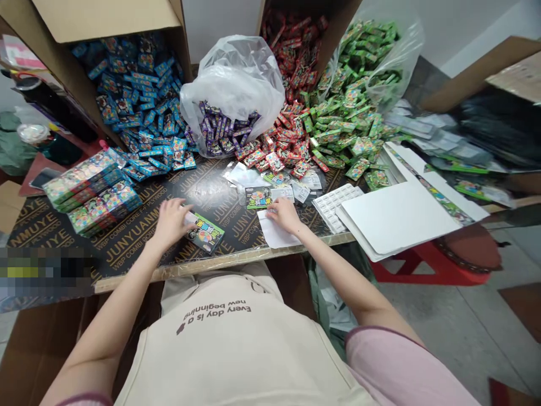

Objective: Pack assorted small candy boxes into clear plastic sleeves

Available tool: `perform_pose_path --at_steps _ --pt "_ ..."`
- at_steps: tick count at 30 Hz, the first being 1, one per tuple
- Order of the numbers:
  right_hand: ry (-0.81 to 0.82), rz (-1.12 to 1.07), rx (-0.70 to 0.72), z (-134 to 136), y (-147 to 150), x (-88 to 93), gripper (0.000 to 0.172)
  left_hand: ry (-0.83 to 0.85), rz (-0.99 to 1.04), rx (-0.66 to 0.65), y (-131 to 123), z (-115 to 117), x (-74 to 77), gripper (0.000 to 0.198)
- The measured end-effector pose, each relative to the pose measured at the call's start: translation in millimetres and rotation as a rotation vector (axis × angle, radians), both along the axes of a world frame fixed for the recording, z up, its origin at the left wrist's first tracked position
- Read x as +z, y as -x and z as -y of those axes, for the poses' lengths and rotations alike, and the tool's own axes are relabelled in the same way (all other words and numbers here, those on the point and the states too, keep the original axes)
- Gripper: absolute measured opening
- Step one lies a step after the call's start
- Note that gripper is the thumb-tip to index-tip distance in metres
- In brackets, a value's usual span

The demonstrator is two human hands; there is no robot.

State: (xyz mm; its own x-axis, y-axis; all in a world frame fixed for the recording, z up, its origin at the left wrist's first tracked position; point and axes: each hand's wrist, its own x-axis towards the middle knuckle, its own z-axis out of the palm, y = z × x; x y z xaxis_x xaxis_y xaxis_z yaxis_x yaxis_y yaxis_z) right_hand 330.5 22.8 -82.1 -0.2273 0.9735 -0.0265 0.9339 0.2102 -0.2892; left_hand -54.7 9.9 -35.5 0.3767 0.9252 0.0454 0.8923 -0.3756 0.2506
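Observation:
My left hand (171,224) is at the left end of a flat green-and-black printed box (207,234), thumb and fingers curved around that end. The box lies slanted near the table's front edge. My right hand (284,215) has its fingers closed at the top of a white card (276,234); the fingertips partly hide what they pinch. Just above that hand lies another green-and-black printed card (258,197). Small printed slips (301,192) and a clear plastic wrapper (247,176) are scattered behind it.
Piles of small blue (146,113), purple (220,127), red (291,135) and green boxes (346,124) line the back. Stacked wrapped packs (97,192) stand at left. White card sheets (397,217) overhang the front edge at right, beside a blister tray (333,206).

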Motion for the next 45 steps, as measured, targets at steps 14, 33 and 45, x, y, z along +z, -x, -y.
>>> perform_pose_path --at_steps 14,33,45 --pt "-0.023 -0.142 -0.062 17 6 -13.8 0.015 0.417 0.065 -0.339 -62 -1 12.4 0.053" --pt "-0.081 -1.106 0.039 18 133 75.4 0.032 0.017 0.971 0.032 -69 14 30.8 0.017" --pt "-0.08 -1.072 0.015 35 129 86.6 0.027 -0.213 0.829 -0.174 -70 23 43.2 0.009"
